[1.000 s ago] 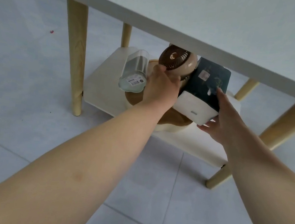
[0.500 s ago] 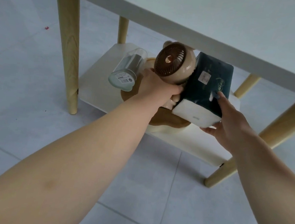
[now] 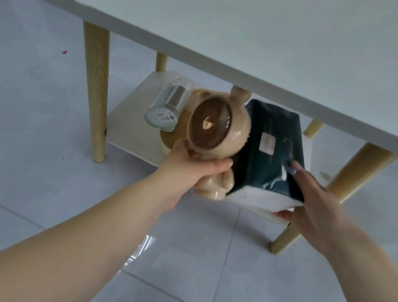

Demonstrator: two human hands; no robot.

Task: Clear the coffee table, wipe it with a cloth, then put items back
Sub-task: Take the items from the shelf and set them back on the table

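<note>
2 hands | left hand [image 3: 191, 169] fingers grasping bear fan [image 3: 215, 138] | right hand [image 3: 311, 201] fingers grasping tissue pack [image 3: 266, 156]

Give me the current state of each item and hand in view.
Bear-shaped fan: held in left hand, lifted off the shelf.
Tissue pack: gripped by right hand, tilted.
Clear jar: lying on its side on lower shelf.
Coffee table top: bare where visible.

The light is soft, cool and even, with weak shadows. A small bright reflection lies on the floor tile [image 3: 143, 245]. The tissue pack [image 3: 270, 154] shows motion blur. The table edge [image 3: 204, 54] bends slightly from the wide lens.
</note>
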